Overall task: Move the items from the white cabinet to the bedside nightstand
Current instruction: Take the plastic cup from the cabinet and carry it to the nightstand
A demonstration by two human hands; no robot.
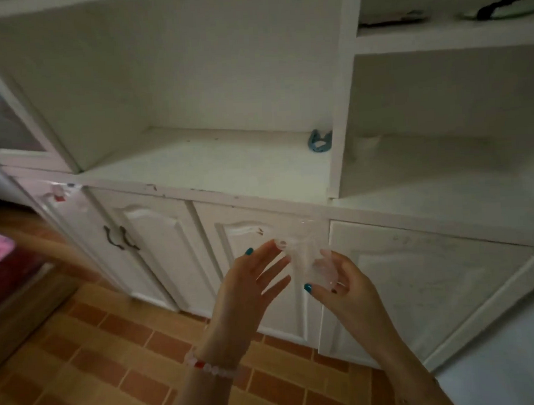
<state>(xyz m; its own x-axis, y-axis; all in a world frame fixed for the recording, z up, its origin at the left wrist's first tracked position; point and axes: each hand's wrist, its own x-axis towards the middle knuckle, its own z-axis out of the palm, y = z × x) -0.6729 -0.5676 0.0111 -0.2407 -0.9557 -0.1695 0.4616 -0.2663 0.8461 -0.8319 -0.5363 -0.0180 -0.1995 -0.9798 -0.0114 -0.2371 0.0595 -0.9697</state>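
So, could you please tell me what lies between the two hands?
A clear plastic item, gripped by the right hand and touched by the left hand, as the head view shows.

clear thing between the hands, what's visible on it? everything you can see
The clear plastic item is transparent and nearly colourless, and looks thin-walled. Blur hides whether it is a cup or crumpled wrap. It is off the shelf, held in the air in front of the white cabinet, level with the lower doors. The right hand grips it, thumb in front. The left hand has straight fingers, and their tips touch its upper left edge.
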